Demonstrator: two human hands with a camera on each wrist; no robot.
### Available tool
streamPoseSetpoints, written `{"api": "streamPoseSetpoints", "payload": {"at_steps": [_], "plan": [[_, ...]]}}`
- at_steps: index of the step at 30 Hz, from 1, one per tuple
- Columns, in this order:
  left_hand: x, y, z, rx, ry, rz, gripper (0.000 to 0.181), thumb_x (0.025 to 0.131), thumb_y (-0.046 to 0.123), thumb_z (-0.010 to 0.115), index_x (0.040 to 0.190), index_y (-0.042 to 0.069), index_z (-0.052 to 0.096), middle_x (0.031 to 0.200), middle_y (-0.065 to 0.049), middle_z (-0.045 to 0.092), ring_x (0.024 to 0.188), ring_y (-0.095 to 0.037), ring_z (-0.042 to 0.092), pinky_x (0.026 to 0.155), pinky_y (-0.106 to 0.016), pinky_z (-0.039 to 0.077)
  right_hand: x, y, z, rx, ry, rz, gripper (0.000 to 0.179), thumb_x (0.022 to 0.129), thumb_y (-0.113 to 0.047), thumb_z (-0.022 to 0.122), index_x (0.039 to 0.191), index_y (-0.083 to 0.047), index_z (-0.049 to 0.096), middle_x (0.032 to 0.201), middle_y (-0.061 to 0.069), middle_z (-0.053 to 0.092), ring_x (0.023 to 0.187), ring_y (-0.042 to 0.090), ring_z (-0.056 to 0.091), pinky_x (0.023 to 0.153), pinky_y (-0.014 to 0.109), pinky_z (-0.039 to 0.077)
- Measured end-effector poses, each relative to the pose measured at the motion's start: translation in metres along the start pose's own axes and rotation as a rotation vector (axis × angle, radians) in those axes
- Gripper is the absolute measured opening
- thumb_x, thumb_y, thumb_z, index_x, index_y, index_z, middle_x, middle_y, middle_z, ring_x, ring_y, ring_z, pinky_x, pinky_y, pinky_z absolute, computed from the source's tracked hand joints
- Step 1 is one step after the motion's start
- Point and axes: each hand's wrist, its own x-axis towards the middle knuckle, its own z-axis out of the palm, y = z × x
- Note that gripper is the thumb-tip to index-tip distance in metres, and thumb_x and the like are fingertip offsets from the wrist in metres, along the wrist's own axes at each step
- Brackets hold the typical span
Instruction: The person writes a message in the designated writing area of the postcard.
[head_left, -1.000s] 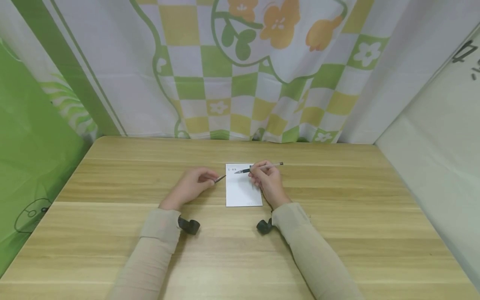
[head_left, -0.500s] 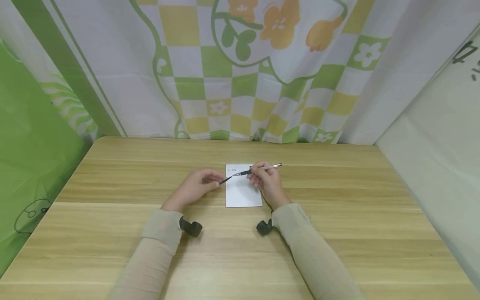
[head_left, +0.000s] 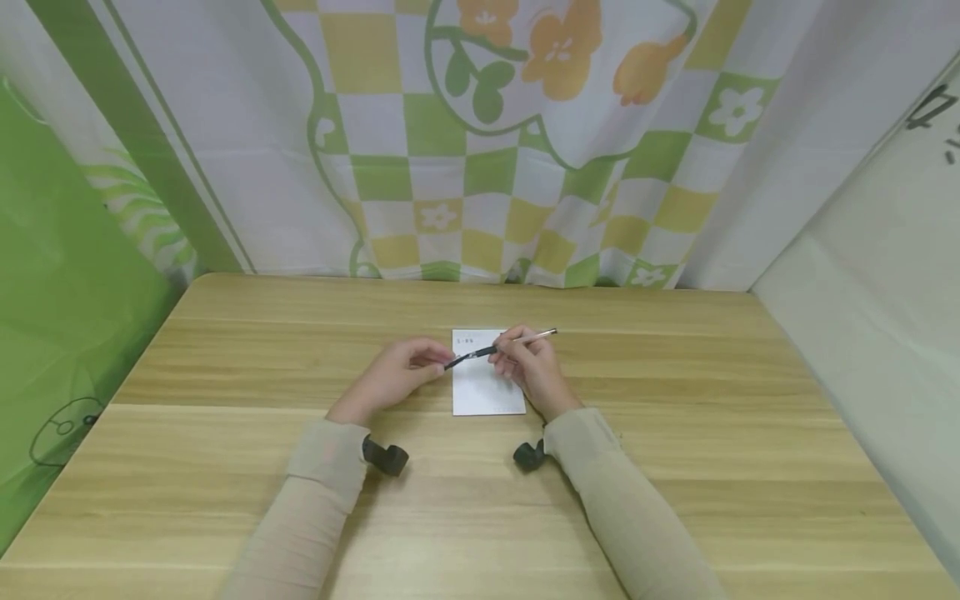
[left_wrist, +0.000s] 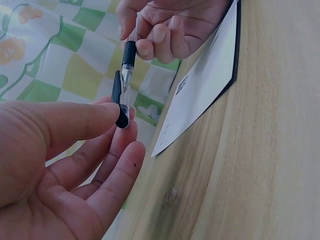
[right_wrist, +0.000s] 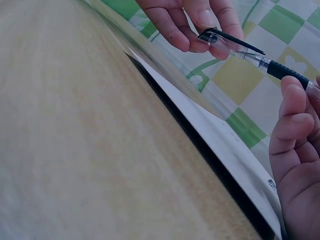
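My left hand point(head_left: 397, 372) pinches a clear pen cap point(left_wrist: 124, 102) with a black clip between thumb and fingers. A clear gel pen point(head_left: 542, 335) with a black grip is pinched in my right hand point(head_left: 534, 369). Its metal tip points left and sits at the mouth of the cap, partly inside it, as both wrist views show. Cap and pen are nearly in line, above a white notepad point(head_left: 487, 392). Small printing runs along the pad's top left corner, and a dark edge shows beneath its top sheet in the right wrist view.
The pad lies on a wooden table point(head_left: 262, 350). A patterned curtain point(head_left: 495, 167) hangs along the table's back edge. Green cloth point(head_left: 75, 275) is at the left, and a pale sheet point(head_left: 862, 225) with black marks at the right. Each wrist wears a black camera mount point(head_left: 386, 458).
My left hand has moved right with the cap, over the pad's left edge. The pen has shifted slightly left and down, and its tip has gone into the cap's mouth.
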Motion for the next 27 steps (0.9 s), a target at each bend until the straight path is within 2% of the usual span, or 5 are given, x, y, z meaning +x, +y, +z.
{"api": "streamPoseSetpoints", "payload": {"at_steps": [4,11,27], "plan": [[0.0001,0.0016,0.0009,-0.003,0.003,-0.013,0.025,0.099,0.009,0.064,0.123,0.003,0.069,0.122,-0.011,0.07,0.117,-0.029,0.064,0.107,-0.047,0.048,-0.0009,0.0001,0.0002,-0.009,-0.021,0.006,0.01,0.096,0.0,0.055,0.09,-0.003,0.062,0.076,0.007,0.066,0.06,0.012,0.059,0.052,0.016,0.047],[0.0003,0.0041,0.0029,0.007,0.012,0.012,0.024,0.099,0.007,0.064,0.121,0.002,0.069,0.121,-0.013,0.071,0.117,-0.032,0.064,0.106,-0.048,0.048,-0.0011,0.0011,-0.0003,-0.021,-0.045,0.019,0.011,0.097,-0.001,0.056,0.091,-0.004,0.063,0.076,0.007,0.068,0.061,0.013,0.06,0.053,0.017,0.047],[0.0012,0.0066,0.0059,-0.008,0.023,-0.006,0.021,0.097,0.005,0.065,0.117,0.004,0.071,0.122,-0.011,0.071,0.118,-0.033,0.064,0.105,-0.049,0.049,-0.0002,0.0032,-0.0006,-0.009,-0.093,0.025,0.008,0.095,-0.001,0.056,0.091,-0.003,0.063,0.076,0.008,0.069,0.061,0.013,0.06,0.053,0.017,0.048]]}}
